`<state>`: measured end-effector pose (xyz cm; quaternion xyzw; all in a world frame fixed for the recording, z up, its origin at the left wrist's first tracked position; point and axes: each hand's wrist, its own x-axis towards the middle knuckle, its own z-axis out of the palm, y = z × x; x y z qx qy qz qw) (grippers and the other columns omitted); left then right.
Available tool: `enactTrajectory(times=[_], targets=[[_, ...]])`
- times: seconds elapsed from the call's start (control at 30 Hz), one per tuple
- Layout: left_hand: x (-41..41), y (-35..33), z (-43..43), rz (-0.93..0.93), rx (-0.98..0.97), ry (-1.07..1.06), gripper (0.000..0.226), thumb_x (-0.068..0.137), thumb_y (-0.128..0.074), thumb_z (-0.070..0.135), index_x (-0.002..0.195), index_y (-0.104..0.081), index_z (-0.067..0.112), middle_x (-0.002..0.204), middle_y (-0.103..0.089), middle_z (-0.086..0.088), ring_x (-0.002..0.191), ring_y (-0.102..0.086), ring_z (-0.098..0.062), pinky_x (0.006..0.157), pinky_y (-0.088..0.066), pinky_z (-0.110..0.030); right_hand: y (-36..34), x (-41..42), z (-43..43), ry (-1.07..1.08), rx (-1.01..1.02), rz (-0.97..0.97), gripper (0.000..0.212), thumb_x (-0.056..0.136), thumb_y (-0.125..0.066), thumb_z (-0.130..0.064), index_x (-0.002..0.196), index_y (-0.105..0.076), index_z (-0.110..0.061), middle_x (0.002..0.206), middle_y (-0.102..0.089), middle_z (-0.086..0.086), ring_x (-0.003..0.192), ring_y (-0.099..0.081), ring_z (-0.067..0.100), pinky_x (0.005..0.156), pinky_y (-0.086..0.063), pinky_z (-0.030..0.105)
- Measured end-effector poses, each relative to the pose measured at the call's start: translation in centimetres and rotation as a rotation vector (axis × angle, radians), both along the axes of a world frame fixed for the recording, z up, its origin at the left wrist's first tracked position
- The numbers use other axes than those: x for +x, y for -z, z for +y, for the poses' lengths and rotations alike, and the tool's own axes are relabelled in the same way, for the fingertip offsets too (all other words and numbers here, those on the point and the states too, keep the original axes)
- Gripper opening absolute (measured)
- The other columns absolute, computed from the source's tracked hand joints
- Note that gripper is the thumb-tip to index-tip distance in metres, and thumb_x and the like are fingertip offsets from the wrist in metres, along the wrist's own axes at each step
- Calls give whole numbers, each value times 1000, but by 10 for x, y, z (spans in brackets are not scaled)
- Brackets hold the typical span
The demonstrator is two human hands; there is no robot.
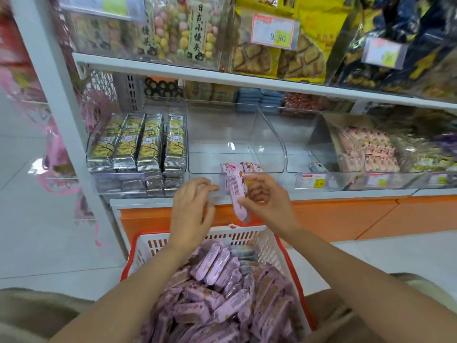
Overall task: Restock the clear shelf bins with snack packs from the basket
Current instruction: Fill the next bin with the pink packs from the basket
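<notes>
1. The white shelf [247, 80] is the biggest thing. Its long front edge runs high above both our hands.
2. The basket [237, 237] sits below our hands, between our arms. Its far edge is right under our wrists.
3. A big pile of purple snack packs [217, 293] fills the basket, below our hands and closer to us.
4. The clear bin [205, 164] is straight ahead, just past our fingertips. Most of it is open room above its low front edge.
5. The full bin [138, 142] is up and to the left of our left hand. Yellow and black packs stand in rows right up to its front edge.
6. The right bin [309, 144] is up and to the right of our right hand. It has lots of open room too.
7. Our right hand [267, 196] holds one pink pack [237, 191], with thumb and fingers pinched round it. The pack stands almost upright. Its top is by the clear bin's front edge, and its bottom hangs over the basket's far edge.
8. Our left hand [193, 204] is just left of the pink pack. Its fingers are loosely bent and hold nothing. The fingertips are close to the pack, but we cannot tell if they touch it.
9. A few little packs [252, 167] lie at the front of the clear bin, just above our right hand.
10. A price tag [312, 180] hangs on the front edge of the right bin, to the right of our right hand.
</notes>
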<state>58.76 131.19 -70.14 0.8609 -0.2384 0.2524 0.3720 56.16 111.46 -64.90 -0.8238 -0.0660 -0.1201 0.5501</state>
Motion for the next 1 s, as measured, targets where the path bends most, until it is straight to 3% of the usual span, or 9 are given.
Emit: enactTrajectory(times=[0.1, 0.23, 0.3, 0.47, 0.57, 0.67, 0.77, 0.87, 1.0], targets=[[15, -9, 10, -102, 263, -61, 57, 87, -38, 24, 141, -48, 13, 152, -40, -7, 145, -28, -27, 121, -11, -41, -34, 28, 5, 69, 24, -38, 43, 78, -79, -7, 115, -62, -23, 86, -65, 3, 72, -62, 0, 67, -54, 17], [32, 1, 19, -113, 502, -119, 69, 84, -55, 21, 151, -37, 10, 158, -33, -9, 151, -18, -27, 122, -4, -52, -59, 73, 13, 177, -33, 0, 41, 81, -80, -16, 118, -64, -14, 81, -66, -1, 63, -63, -3, 63, -53, 16], [36, 7, 21, -140, 527, -139, 78, 78, -66, 17, 151, -37, 9, 157, -36, -9, 150, -19, -27, 121, -5, -54, -59, 95, 18, 191, -101, 44, 42, 81, -80, -20, 119, -63, -14, 80, -67, -1, 63, -65, 0, 61, -53, 18], [43, 18, 21, -221, 540, -168, 89, 73, -70, 17, 152, -32, 10, 158, -35, -10, 150, -19, -27, 122, -1, -53, -39, 141, 32, 227, -344, 170, 44, 77, -83, -27, 115, -62, -18, 79, -70, -1, 73, -68, 13, 70, -53, 28], [47, 24, 23, -241, 549, -162, 94, 71, -71, 17, 154, -27, 10, 159, -32, -10, 151, -15, -26, 122, 1, -52, -20, 159, 35, 188, -502, 293, 50, 72, -86, -27, 114, -60, -20, 92, -71, 9, 85, -68, 24, 80, -55, 36], [51, 29, 23, -266, 559, -162, 101, 72, -69, 19, 157, -16, 11, 160, -28, -10, 152, -9, -25, 122, 0, -52, -8, 165, 35, 96, -671, 404, 38, 73, -83, -26, 103, -59, -25, 100, -64, 4, 92, -61, 22, 84, -50, 31], [53, 31, 23, -272, 563, -166, 103, 74, -65, 21, 158, -7, 12, 162, -21, -8, 153, 1, -23, 122, 5, -51, -9, 168, 34, 45, -727, 473, 33, 76, -80, -26, 100, -59, -22, 111, -56, 1, 107, -56, 21, 97, -47, 34], [53, 32, 22, -258, 556, -156, 99, 74, -64, 19, 158, -11, 12, 163, -16, -6, 153, 1, -22, 122, 7, -50, -9, 170, 35, -16, -799, 547, 31, 80, -79, -27, 105, -64, -14, 126, -58, 6, 121, -54, 24, 104, -43, 37], [51, 29, 22, -244, 567, -149, 99, 74, -66, 17, 158, -12, 12, 163, -16, -6, 153, -5, -24, 122, 6, -51, -9, 169, 31, -6, -707, 536, 29, 75, -84, -29, 93, -66, -16, 124, -61, 8, 119, -56, 25, 104, -44, 41]])
